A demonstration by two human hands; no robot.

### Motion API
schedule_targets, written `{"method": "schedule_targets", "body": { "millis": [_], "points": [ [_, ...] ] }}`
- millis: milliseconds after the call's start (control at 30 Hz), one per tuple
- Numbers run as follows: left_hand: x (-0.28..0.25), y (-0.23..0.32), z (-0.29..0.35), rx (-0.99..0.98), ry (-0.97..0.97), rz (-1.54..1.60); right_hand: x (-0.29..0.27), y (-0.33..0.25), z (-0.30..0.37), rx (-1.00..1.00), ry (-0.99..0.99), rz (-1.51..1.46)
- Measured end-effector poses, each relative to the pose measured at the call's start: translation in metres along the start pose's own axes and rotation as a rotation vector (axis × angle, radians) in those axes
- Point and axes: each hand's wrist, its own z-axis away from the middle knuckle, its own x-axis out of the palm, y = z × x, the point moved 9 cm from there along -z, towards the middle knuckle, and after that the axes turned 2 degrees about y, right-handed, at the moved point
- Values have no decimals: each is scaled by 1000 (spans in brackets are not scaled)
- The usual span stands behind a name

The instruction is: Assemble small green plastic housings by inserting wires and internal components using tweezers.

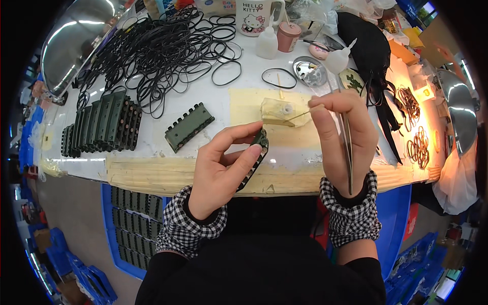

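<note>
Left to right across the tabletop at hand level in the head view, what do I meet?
Row of dark green toothed parts, single dark green toothed part, left hand, yellowish tape-wrapped block, right hand, brownish looped bands.

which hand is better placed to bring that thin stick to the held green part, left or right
Probably the right hand: it pinches the thin stick and holds metal tweezers, while the left hand holds the green part.

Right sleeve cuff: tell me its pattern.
Black-and-white check; the right sleeve cuff shows best in the head view.
</note>
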Motion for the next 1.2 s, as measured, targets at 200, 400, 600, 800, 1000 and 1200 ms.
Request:
{"method": "schedule_targets", "body": {
  "millis": [200, 400, 600, 800, 1000, 1200],
  "points": [
    [2, -1, 1, 26, -26, -7, 36, 21, 19, 385, -196, -516],
    [4, 0, 0, 48, -48, -32, 40, 21, 20, 371, -246, -492],
    [4, 1, -1, 47, -46, -34, 41, 20, 19, 352, -250, -483],
    [4, -3, 0, 11, -49, 12, 43, 23, 19, 378, -248, -516],
    [5, -4, -1, 30, -58, -8, 43, 22, 19, 330, -244, -491],
    [5, -4, -1, 16, -52, -6, 42, 22, 20, 323, -225, -453]
  ]
}}
